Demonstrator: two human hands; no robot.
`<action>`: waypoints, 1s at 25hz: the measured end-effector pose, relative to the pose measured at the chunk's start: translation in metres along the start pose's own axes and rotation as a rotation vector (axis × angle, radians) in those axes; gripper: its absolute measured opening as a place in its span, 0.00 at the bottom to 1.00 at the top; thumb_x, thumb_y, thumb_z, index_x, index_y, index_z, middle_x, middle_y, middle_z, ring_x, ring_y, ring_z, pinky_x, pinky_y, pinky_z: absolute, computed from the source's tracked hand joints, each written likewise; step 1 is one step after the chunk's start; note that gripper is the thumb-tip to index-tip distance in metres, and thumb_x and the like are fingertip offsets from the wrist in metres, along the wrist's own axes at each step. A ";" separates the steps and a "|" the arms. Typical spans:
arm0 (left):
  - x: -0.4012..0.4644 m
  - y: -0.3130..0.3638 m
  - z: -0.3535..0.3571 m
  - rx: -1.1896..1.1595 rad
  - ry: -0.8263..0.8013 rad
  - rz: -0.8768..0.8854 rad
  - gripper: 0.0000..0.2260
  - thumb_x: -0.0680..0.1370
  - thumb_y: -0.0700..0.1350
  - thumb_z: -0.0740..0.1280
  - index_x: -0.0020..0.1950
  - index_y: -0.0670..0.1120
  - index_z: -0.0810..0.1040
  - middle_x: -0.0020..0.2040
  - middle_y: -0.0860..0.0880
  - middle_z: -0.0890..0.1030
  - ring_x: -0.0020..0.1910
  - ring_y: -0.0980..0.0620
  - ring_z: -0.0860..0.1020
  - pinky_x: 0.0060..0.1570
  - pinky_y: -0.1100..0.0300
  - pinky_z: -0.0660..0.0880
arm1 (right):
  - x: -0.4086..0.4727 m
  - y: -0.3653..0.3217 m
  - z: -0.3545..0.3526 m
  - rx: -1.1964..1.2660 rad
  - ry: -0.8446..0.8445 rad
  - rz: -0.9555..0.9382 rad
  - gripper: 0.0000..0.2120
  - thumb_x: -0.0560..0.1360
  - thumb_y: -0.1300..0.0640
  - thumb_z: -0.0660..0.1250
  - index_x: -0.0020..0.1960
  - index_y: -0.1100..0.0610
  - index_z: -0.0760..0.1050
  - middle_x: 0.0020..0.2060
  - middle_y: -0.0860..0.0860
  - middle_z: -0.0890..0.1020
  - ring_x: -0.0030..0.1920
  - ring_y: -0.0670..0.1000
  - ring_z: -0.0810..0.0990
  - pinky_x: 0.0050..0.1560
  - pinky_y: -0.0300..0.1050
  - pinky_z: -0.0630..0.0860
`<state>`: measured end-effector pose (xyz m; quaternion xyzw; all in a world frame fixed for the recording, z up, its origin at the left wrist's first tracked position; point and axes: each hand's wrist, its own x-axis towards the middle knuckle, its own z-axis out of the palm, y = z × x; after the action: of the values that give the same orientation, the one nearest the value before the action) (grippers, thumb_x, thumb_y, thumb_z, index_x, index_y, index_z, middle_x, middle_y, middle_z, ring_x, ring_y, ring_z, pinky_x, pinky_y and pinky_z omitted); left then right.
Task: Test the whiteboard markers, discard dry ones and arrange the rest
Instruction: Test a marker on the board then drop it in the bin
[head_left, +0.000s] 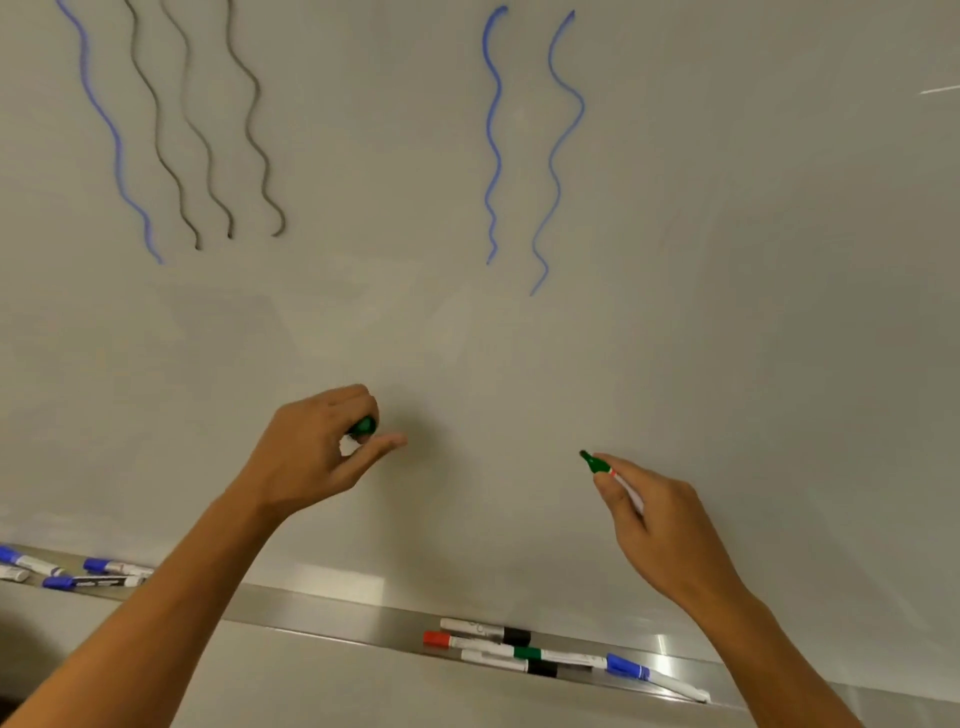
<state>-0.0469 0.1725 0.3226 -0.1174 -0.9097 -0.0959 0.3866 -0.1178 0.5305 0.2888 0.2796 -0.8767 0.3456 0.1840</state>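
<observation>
Measured from the metal tray (332, 618) that ran along the foot of the whiteboard (727, 312), the nearest things were the markers lying in it. At its right part lay a loose cluster (519, 649) of capped markers, black, red, green and blue, touching or overlapping one another and not lined up. At the tray's far left lay a second group (78, 571), mostly blue-capped, also at odd angles.

Above the tray's middle, the left hand (317, 452) pinched a green cap (363, 426) between curled fingers. Above the tray's right part, the right hand (649, 519) gripped an uncapped green marker (602, 465), its tip pointing at the board, close to it; whether it touched I could not tell.

Higher still, well above the tray, the board carried six wavy test strokes: one blue and three dark at the left (182, 130), two blue (530, 145) at the right. No green stroke showed.

So testing looked well under way, the green marker untried, and arranging not yet done.
</observation>
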 end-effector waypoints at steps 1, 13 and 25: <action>0.007 0.005 -0.002 0.067 0.077 -0.033 0.20 0.79 0.58 0.62 0.30 0.49 0.68 0.28 0.56 0.67 0.24 0.54 0.67 0.24 0.61 0.67 | 0.003 -0.004 -0.003 0.043 0.020 0.000 0.24 0.80 0.40 0.55 0.67 0.51 0.77 0.48 0.43 0.85 0.46 0.44 0.83 0.48 0.35 0.80; 0.133 0.042 -0.048 -0.263 0.608 -0.174 0.13 0.76 0.52 0.72 0.49 0.43 0.81 0.24 0.50 0.72 0.22 0.50 0.70 0.31 0.71 0.67 | 0.033 -0.059 -0.049 0.300 0.116 -0.180 0.26 0.84 0.63 0.54 0.71 0.34 0.69 0.43 0.48 0.77 0.30 0.54 0.71 0.31 0.46 0.74; 0.217 0.016 -0.063 0.015 0.701 0.040 0.31 0.81 0.61 0.54 0.77 0.41 0.63 0.70 0.41 0.69 0.73 0.41 0.61 0.72 0.42 0.60 | 0.092 -0.122 -0.116 0.315 0.341 -0.339 0.20 0.72 0.38 0.67 0.52 0.50 0.67 0.44 0.42 0.85 0.42 0.49 0.84 0.36 0.42 0.76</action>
<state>-0.1456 0.2016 0.5242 -0.0921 -0.7198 -0.1162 0.6782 -0.0987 0.5053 0.4780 0.3850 -0.7093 0.4840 0.3383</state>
